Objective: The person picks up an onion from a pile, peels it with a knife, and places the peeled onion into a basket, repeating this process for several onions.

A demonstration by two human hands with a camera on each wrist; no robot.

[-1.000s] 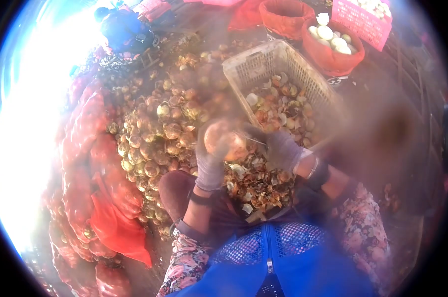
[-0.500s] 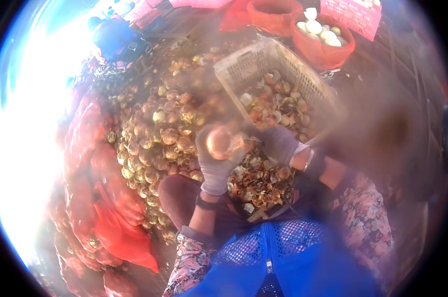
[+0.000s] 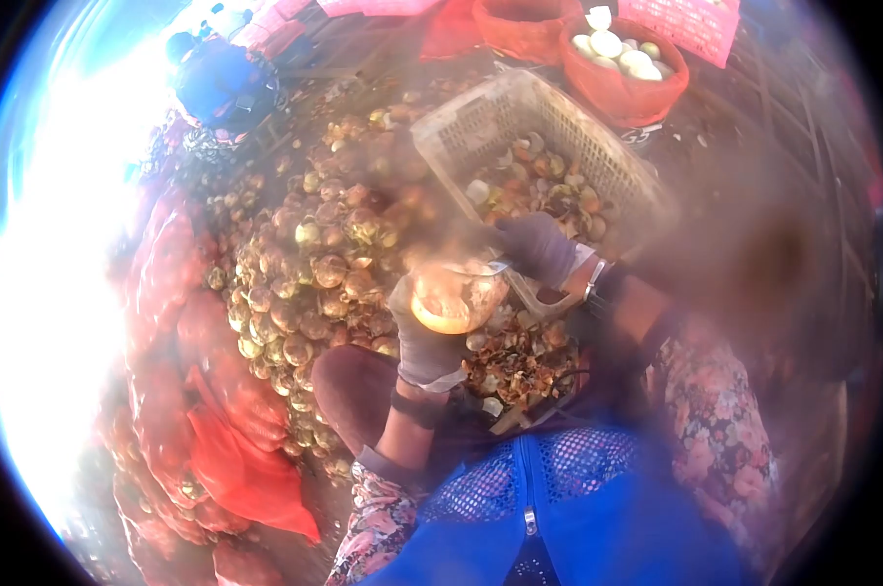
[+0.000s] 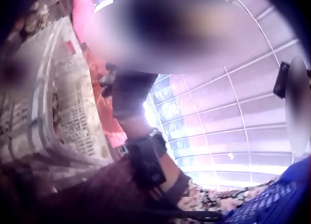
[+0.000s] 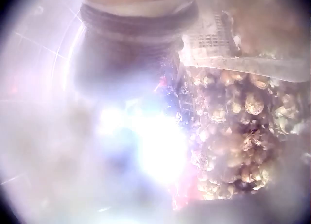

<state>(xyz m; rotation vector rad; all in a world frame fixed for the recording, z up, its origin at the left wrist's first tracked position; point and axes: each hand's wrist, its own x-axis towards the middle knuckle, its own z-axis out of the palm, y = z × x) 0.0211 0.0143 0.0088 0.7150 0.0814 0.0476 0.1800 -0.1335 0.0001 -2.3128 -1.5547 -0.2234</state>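
Observation:
In the head view my gloved left hand (image 3: 427, 354) holds a large brown onion (image 3: 453, 303) from below, over the front of my lap. The onion's near side looks pale orange and glossy. My gloved right hand (image 3: 542, 246) grips a small knife, its handle hidden by the fingers. The thin blade (image 3: 492, 267) lies along the onion's upper right edge. Loose dry onion skins (image 3: 524, 366) are heaped below the hands. In the left wrist view, a gloved forearm with a black wrist device (image 4: 146, 158) shows; the right wrist view is washed out by glare.
A plastic crate (image 3: 475, 103) with onions and skins stands just beyond my right hand. A heap of unpeeled onions (image 3: 305, 283) spreads to the left, beside red mesh sacks (image 3: 163, 322). Farther back, a red basket (image 3: 627, 98) holds white peeled onions. Another person (image 3: 222, 83) sits at far left.
My right hand and the knife have moved up to the onion's upper edge. The onion has turned in my left hand and shows a different, paler side. The head view has shifted slightly.

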